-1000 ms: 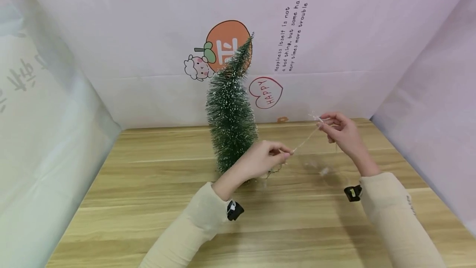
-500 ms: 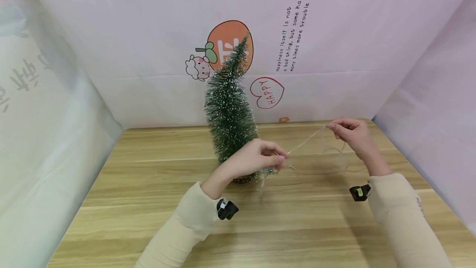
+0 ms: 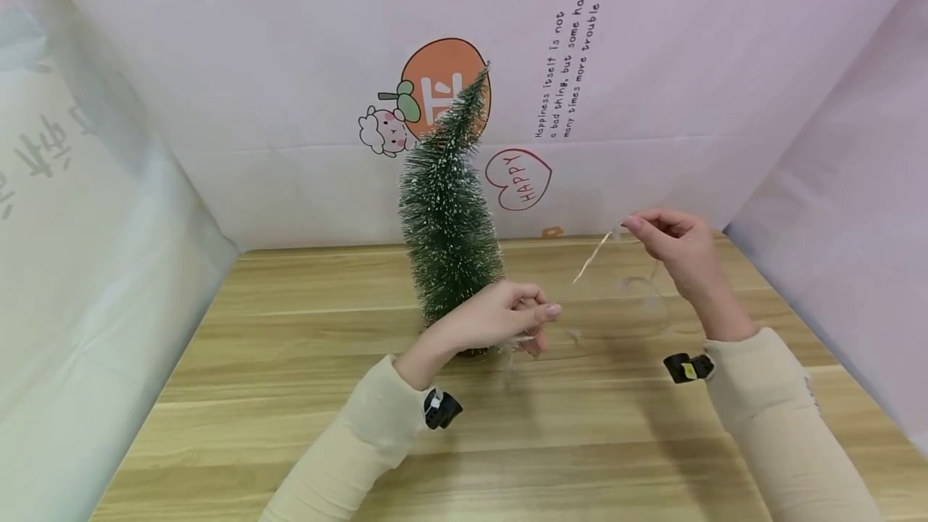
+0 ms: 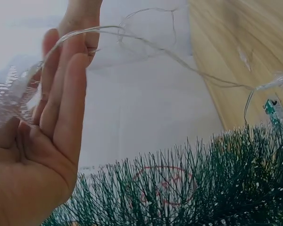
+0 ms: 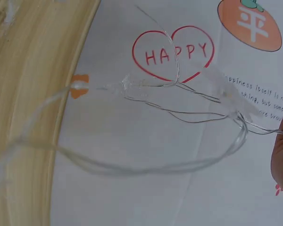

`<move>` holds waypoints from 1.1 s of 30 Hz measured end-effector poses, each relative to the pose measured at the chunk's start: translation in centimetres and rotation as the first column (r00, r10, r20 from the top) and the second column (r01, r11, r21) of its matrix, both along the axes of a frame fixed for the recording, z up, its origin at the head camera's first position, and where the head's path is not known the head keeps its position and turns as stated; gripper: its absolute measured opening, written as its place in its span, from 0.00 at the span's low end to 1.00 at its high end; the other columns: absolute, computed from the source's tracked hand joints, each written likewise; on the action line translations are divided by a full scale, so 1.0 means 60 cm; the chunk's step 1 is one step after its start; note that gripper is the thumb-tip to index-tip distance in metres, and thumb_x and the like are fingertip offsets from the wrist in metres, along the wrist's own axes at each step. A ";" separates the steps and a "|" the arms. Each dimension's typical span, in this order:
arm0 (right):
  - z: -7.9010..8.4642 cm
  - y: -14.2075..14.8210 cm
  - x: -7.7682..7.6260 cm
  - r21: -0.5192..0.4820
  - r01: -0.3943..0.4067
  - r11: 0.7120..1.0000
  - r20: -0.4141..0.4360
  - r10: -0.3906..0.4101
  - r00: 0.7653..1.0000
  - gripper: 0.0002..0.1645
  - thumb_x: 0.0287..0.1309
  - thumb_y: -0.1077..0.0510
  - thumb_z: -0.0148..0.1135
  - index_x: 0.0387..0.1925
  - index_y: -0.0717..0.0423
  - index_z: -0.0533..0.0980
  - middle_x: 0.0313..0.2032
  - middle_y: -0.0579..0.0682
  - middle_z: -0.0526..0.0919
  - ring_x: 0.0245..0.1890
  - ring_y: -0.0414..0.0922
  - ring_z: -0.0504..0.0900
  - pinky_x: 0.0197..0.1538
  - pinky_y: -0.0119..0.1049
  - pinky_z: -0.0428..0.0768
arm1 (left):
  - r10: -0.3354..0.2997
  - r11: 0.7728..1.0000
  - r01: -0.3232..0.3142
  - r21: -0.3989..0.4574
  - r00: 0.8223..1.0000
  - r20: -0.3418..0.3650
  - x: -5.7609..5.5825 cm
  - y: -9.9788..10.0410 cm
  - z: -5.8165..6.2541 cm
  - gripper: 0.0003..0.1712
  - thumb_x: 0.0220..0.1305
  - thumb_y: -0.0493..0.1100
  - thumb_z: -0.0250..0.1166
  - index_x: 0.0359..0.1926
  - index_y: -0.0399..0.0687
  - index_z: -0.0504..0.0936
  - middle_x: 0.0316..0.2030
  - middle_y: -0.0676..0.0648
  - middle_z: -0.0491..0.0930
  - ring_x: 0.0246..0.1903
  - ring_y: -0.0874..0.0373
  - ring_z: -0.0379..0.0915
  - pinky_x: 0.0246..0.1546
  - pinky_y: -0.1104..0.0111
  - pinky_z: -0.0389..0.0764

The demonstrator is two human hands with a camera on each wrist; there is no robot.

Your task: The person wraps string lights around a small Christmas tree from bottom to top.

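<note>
A small green artificial tree (image 3: pixel 449 216) with white-flecked bristles stands on the wooden table. My right hand (image 3: pixel 677 256) pinches the thin clear wire of a string light (image 3: pixel 591 258) between thumb and fingertips, raised right of the tree. In the right wrist view, clear plastic ornaments (image 5: pixel 233 96) and loops of wire hang beside that hand. My left hand (image 3: pixel 503 316) is in front of the tree's lower right side, lower fingers curled around part of the string. A clear ornament (image 4: pixel 12 96) lies among these fingers in the left wrist view, with wire crossing over them.
A small green piece (image 4: pixel 273 110) shows near the tree in the left wrist view. The wooden table (image 3: pixel 326 417) meets a printed white cloth (image 3: pixel 304 184) at the back. More cloth hangs on both sides.
The right hand first moved right, then came back left and up with the wire. The left thumb and fingertips have parted from their pinch, and the hand has lowered slightly.
</note>
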State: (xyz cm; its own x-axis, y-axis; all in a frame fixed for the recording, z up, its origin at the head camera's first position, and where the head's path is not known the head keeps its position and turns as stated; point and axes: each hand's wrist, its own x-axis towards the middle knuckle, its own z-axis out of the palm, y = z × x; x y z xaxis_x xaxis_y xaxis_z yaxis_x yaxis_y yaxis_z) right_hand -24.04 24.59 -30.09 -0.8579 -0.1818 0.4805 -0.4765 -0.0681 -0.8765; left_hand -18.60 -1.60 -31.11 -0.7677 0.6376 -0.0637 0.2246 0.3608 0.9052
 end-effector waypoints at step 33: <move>0.035 -0.070 0.036 0.166 0.020 0.986 -0.022 -0.017 1.000 0.13 0.60 0.68 0.60 0.28 0.48 0.84 0.13 0.39 0.65 0.14 0.40 0.54 0.19 0.36 0.53 | 0.040 0.999 -0.043 -0.024 0.993 -0.114 0.018 -0.022 0.065 0.16 0.70 0.51 0.55 0.51 0.51 0.79 0.18 0.47 0.81 0.20 0.57 0.79 0.28 0.66 0.84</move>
